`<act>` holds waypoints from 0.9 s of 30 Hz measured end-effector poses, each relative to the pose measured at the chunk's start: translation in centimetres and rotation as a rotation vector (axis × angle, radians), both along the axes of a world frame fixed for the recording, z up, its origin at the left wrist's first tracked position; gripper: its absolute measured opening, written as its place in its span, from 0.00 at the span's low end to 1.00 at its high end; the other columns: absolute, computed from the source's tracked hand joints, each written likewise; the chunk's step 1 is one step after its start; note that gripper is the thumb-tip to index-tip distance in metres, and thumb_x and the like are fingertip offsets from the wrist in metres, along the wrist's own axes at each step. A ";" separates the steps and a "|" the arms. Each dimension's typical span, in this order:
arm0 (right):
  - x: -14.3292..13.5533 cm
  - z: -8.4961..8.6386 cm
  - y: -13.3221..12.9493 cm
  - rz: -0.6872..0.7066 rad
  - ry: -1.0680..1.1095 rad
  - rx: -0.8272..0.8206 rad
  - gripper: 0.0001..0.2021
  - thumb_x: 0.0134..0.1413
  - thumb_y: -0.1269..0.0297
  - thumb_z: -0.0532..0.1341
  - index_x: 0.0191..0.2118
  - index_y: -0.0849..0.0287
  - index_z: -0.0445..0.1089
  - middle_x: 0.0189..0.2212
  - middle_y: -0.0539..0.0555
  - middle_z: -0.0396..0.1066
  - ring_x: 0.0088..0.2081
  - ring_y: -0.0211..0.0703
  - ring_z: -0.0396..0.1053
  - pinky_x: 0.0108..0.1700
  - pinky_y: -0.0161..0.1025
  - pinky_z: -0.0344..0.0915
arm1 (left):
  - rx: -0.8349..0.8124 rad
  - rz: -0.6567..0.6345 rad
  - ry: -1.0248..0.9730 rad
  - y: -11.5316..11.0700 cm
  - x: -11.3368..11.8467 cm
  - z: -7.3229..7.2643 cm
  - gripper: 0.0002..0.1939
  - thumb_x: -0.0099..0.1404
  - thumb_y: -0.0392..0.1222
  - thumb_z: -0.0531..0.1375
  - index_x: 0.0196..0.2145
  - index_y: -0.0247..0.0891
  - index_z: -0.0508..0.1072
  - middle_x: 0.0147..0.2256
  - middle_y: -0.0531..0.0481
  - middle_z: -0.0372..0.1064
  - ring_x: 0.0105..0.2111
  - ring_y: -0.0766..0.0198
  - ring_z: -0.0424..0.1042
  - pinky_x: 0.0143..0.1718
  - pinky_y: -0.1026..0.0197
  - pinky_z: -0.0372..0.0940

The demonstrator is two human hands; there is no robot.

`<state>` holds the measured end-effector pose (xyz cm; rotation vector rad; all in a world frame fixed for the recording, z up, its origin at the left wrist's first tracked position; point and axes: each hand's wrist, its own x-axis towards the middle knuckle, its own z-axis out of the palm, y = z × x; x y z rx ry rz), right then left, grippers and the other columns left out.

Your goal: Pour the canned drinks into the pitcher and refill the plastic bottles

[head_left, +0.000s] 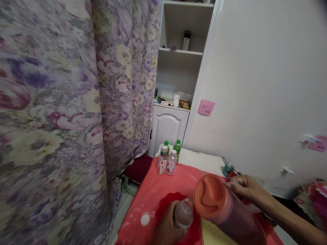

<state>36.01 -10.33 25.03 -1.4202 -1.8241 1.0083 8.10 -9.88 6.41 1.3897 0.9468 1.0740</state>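
Note:
My left hand [167, 226] is wrapped round a small clear bottle [184, 216] whose mouth is uncapped. Beside it, my right hand [242, 187] grips a large clear pitcher [237, 217] with an orange lid [209, 196]. The pitcher is tilted, its lid edge close to the bottle's mouth; whether liquid flows between them I cannot tell. A white round cap [145, 219] lies on the red tablecloth [143, 200], left of my left hand.
Several bottles with white or green caps [171, 163] stand at the table's back left. Cans [228, 169] sit beyond my right hand. A yellow item [214, 234] lies under the pitcher. Behind are a floral curtain [122, 85], a shelf cabinet [170, 126] and a wall.

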 end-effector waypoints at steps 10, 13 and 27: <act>0.0 0.2 -0.2 -0.023 -0.033 0.011 0.30 0.53 0.34 0.60 0.19 0.53 0.52 0.18 0.42 0.46 0.22 0.34 0.43 0.26 0.38 0.42 | -0.013 0.015 0.011 -0.6 0.0 1.5 0.33 0.43 0.31 0.65 0.50 0.40 0.71 0.52 0.43 0.77 0.52 0.46 0.75 0.54 0.51 0.67; 0.0 0.3 -0.3 -0.028 -0.057 0.021 0.30 0.53 0.34 0.60 0.19 0.54 0.53 0.18 0.42 0.47 0.23 0.34 0.44 0.27 0.38 0.42 | -0.034 0.007 0.001 -0.7 0.0 1.7 0.33 0.43 0.31 0.65 0.50 0.40 0.70 0.51 0.43 0.77 0.53 0.46 0.75 0.54 0.52 0.68; 0.0 0.7 -0.4 -0.025 -0.059 0.025 0.29 0.53 0.36 0.60 0.19 0.54 0.53 0.18 0.42 0.45 0.22 0.34 0.42 0.25 0.38 0.41 | -0.025 0.053 0.054 -1.2 0.0 2.8 0.31 0.43 0.32 0.65 0.48 0.39 0.71 0.50 0.42 0.78 0.51 0.45 0.75 0.54 0.50 0.69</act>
